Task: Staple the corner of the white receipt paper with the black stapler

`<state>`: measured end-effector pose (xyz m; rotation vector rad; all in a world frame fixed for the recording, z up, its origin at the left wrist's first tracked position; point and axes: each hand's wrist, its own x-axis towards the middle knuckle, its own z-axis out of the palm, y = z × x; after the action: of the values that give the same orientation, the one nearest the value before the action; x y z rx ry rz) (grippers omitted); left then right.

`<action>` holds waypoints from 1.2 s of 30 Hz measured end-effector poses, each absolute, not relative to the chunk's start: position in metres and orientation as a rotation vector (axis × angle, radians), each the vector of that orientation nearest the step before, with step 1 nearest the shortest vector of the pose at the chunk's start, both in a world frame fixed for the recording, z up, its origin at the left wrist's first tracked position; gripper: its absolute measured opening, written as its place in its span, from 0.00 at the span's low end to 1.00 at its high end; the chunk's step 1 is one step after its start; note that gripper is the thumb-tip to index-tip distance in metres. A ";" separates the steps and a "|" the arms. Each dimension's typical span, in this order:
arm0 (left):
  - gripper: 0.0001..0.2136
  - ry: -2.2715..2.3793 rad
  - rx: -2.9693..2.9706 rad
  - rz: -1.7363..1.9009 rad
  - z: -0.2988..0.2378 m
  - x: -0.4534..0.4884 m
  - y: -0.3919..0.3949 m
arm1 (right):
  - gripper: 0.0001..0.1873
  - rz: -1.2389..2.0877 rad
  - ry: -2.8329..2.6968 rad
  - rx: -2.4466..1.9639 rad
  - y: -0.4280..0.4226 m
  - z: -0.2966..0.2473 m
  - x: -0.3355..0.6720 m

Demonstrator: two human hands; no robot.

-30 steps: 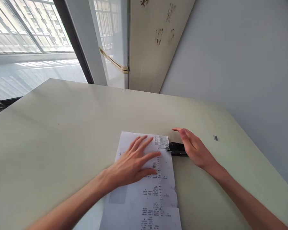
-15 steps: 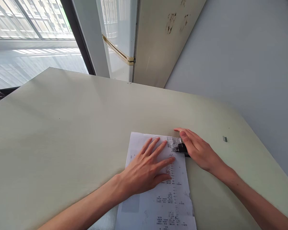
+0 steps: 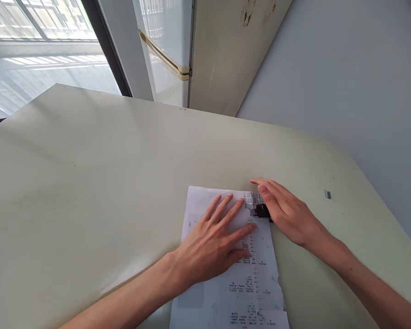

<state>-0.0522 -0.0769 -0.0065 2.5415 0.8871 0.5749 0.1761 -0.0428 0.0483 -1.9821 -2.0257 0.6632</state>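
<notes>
Head view has the left hand flat, fingers splayed, on smooth printed paper. Near its upper right corner, ridged with metal staples, a blocky black stapler meets the right hand; whether clamped, I can't tell.

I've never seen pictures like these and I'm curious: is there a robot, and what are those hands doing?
No robot here! These are a person's two bare hands, seen by one camera worn on their head, looking forward and down.

A printed paper lies on a big pale table. The left hand is spread flat on it. The right hand is at a black stapler, whose front end sits over the paper's edge. The hand hides the rest, so its grip isn't clear. Staple-like marks crowd that corner. Farther right lies a little grey piece, too small to name.
</notes>
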 end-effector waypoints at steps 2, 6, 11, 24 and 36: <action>0.26 0.888 2.535 0.579 -0.006 -0.051 -0.078 | 0.30 0.666 -2.026 -1.988 -0.043 0.050 0.175; 0.25 0.890 2.523 0.587 -0.005 -0.051 -0.079 | 0.29 0.648 -2.032 -2.009 -0.042 0.052 0.174; 0.24 0.889 2.513 0.594 -0.004 -0.051 -0.079 | 0.28 0.622 -2.073 -1.980 -0.042 0.050 0.175; 0.24 0.928 2.536 0.566 -0.005 -0.049 -0.079 | 0.27 0.621 -2.080 -1.998 -0.042 0.051 0.178; 0.25 0.928 2.577 0.546 -0.005 -0.047 -0.080 | 0.29 0.568 -2.149 -2.076 -0.043 0.052 0.175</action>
<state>-0.0471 -0.0801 -0.0049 2.5770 0.9279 0.5459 0.1751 -0.0432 0.0525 -2.0760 -2.1491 0.5679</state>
